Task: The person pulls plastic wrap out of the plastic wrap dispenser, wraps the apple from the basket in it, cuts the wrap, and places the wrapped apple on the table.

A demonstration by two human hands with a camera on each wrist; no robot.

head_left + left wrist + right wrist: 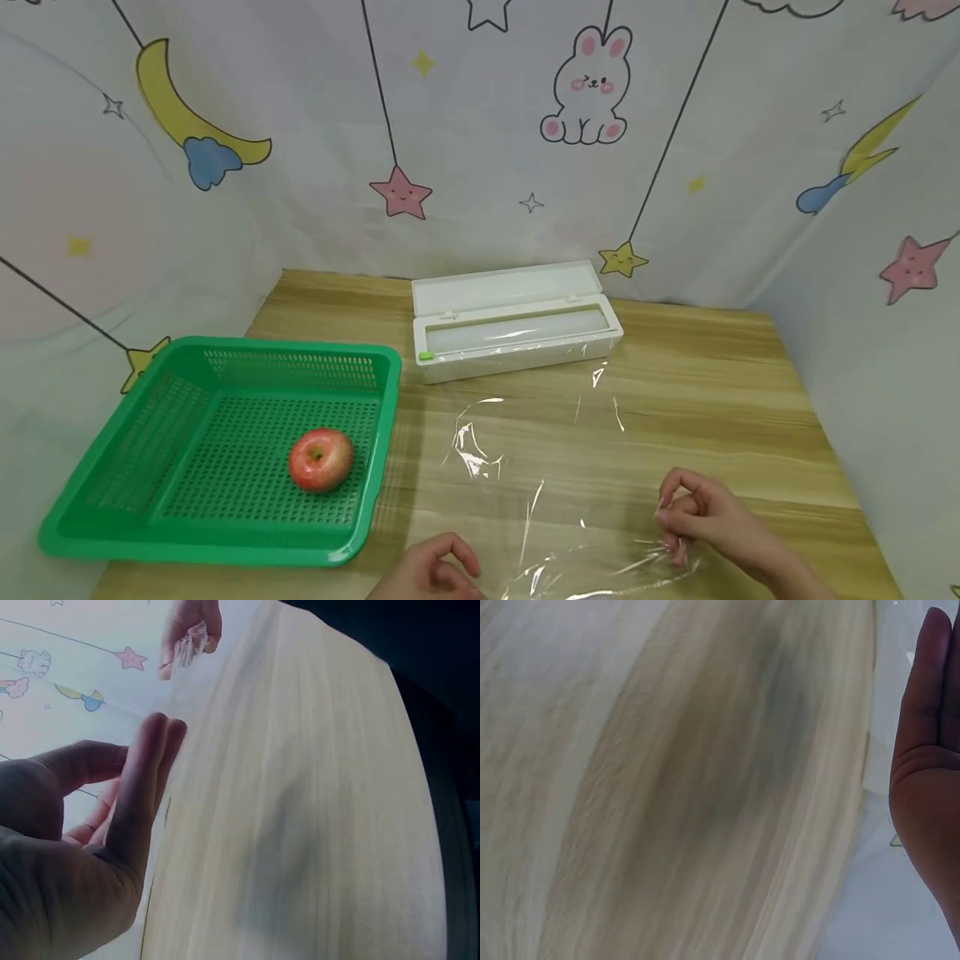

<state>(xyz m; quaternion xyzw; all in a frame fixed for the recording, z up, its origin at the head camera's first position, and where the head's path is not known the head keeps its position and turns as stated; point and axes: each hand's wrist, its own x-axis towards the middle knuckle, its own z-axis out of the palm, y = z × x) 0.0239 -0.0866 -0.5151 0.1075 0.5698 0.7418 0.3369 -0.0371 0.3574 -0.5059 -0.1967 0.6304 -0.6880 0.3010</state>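
In the head view you have soft, fairly even light over the bench point(750, 408), its grain clear up to the far edge. Sharp white glints scatter across the cling film point(472, 461) toward the near edge, and a faint shadow lies just beside the green basket point(285, 345). In the left wrist view your left grip point(82, 851) is dark against the bright curtain point(112, 684); the bench looks washed out under a blurry grey shadow, its edge bowed. In the right wrist view your right grip point(930, 780) is dim, the grain smeared, another soft shadow across it.
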